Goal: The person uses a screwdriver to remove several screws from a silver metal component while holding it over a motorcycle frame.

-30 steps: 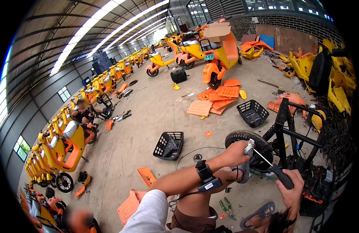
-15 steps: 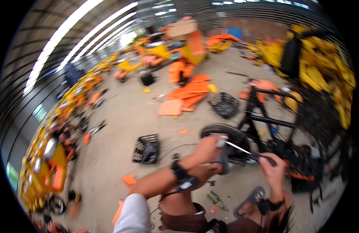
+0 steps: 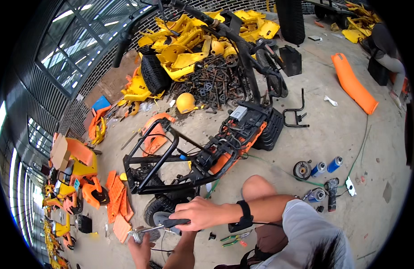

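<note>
My right hand (image 3: 198,214) is closed around the black handle of a screwdriver (image 3: 176,222), its metal shaft pointing left. Around the shaft's far end, my left hand (image 3: 141,251) grips a small silvery part (image 3: 138,235), mostly hidden by the fingers. Both hands are low, just in front of a small black tyre (image 3: 154,210). That wheel belongs to a stripped scooter chassis (image 3: 229,134) with black tubes, exposed wiring and an orange side strip. Beneath my hands, a sandalled foot (image 3: 163,219) shows. Green-handled pliers (image 3: 236,238) lie on the floor beside my leg.
At right stand blue canisters (image 3: 334,164), with a cordless drill (image 3: 332,193) and a coiled dark disc (image 3: 302,170) nearby. Yellow panels (image 3: 184,49) and dark metal parts (image 3: 213,80) are heaped behind the chassis. Orange panels (image 3: 116,197) lie left. Another person (image 3: 388,58) sits far right.
My view has swung right and tilted, bringing the canisters, the drill and the other person into sight. Both hands have kept hold of the screwdriver and the silvery part.
</note>
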Motion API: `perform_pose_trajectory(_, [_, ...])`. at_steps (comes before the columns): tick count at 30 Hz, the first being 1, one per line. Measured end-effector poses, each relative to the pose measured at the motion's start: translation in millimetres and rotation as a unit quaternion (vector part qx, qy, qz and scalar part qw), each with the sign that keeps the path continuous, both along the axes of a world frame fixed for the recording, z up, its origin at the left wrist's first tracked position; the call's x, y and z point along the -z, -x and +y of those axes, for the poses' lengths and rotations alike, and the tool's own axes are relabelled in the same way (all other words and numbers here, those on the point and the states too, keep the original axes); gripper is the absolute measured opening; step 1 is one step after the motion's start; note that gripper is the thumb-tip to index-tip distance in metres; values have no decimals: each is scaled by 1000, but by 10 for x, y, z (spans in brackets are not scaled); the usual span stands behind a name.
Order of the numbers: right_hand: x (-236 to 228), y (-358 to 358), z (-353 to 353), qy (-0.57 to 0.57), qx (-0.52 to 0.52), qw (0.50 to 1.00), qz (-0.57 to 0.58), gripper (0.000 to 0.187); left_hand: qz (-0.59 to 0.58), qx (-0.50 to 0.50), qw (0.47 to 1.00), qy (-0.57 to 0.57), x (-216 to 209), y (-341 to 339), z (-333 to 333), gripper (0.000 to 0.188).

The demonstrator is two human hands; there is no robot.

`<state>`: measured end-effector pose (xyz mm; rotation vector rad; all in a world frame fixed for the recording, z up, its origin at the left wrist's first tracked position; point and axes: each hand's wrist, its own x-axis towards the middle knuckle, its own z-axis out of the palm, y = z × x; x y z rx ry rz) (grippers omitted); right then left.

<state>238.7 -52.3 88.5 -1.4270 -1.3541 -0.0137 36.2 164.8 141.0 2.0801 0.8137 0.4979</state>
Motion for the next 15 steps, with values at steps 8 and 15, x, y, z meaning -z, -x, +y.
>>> perform_pose_trajectory(8, [-21,31,9,36,-23,990,131,33,66,-24,995,-67,-41,-125,-25,24])
perform_pose_trajectory(15, [43,-111,72,82,-60,973,208,34,87,-34,991,-96,14,-74,-68,21])
